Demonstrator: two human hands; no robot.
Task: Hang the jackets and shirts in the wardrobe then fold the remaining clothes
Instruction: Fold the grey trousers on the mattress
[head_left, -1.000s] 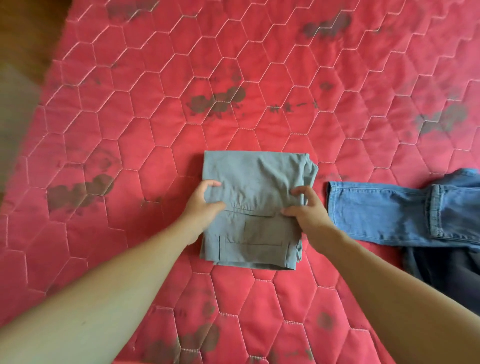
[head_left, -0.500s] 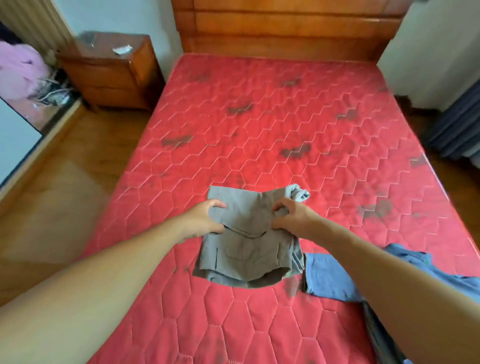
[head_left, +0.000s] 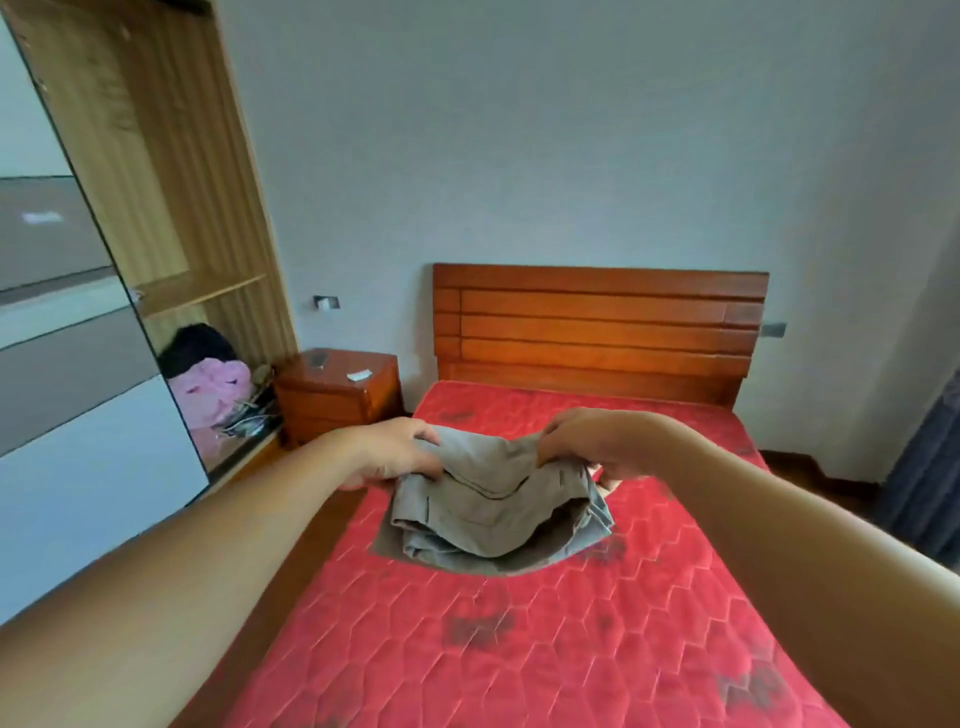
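A folded grey garment with a pocket hangs in the air above the red quilted mattress. My left hand grips its upper left edge and my right hand pinches its upper right edge. The folded bundle sags in the middle between both hands. The wardrobe stands at the left with its sliding door partly open. The blue jeans and dark clothes are out of view.
A wooden headboard backs the bed against the grey wall. A wooden nightstand sits left of the bed. Pink and black clothes lie in the wardrobe's lower shelf. A dark curtain hangs at the right.
Both hands have lifted the folded grey garment off the mattress and carried it forward. My view has tilted up from the bed to the headboard, wall and wardrobe.
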